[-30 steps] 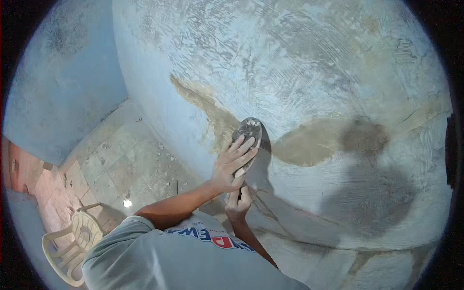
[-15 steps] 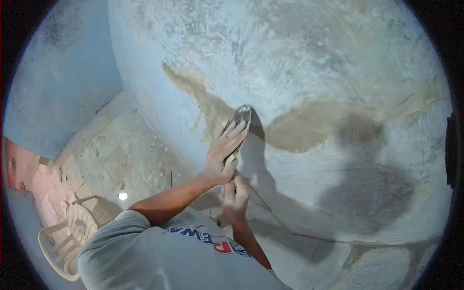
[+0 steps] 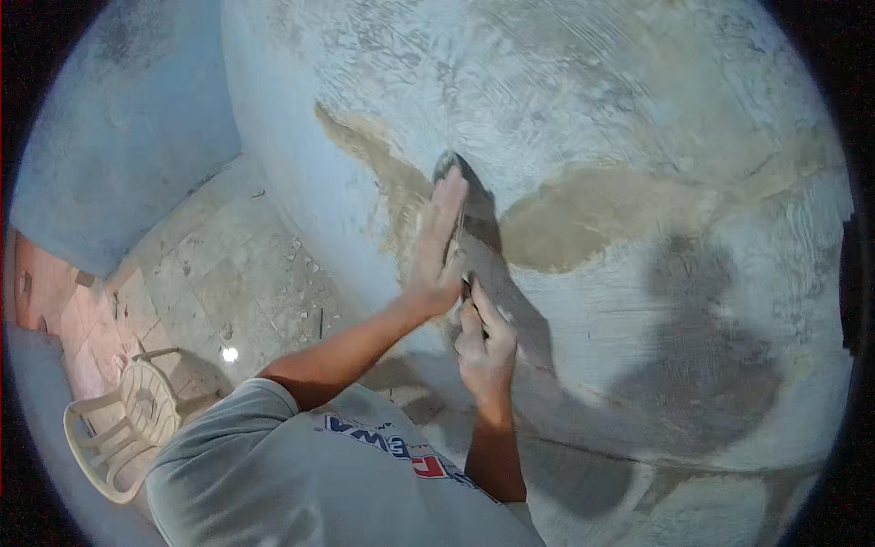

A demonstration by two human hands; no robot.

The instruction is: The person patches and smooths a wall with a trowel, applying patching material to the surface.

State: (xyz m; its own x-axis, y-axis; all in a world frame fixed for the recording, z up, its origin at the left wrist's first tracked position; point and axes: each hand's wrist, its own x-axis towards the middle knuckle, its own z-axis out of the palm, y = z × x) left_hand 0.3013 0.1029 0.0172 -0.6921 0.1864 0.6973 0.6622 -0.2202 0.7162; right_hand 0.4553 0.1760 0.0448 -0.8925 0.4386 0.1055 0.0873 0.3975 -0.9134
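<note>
An oval dark trowel (image 3: 447,162), smeared pale, is against the curved, mottled plastered surface (image 3: 437,73); it appears nearly edge-on. My left hand (image 3: 437,251) lies along it with fingers straight and pressed flat on its back, covering much of it. Below and to the right, my right hand (image 3: 485,342) is closed round the trowel's narrow lower part, mostly hidden by the fingers. Brownish patches (image 3: 565,219) mark the surface either side of the trowel.
A blue curved wall (image 3: 128,109) stands at upper left. Below it lies a dusty tiled floor (image 3: 237,255) with scattered debris and a small bright spot. A cream plastic chair (image 3: 114,419) is at lower left. My shadow falls on the surface at right.
The trowel and my left hand have moved upward along the surface, the trowel now more edge-on. My right hand has moved up and to the right, following it.
</note>
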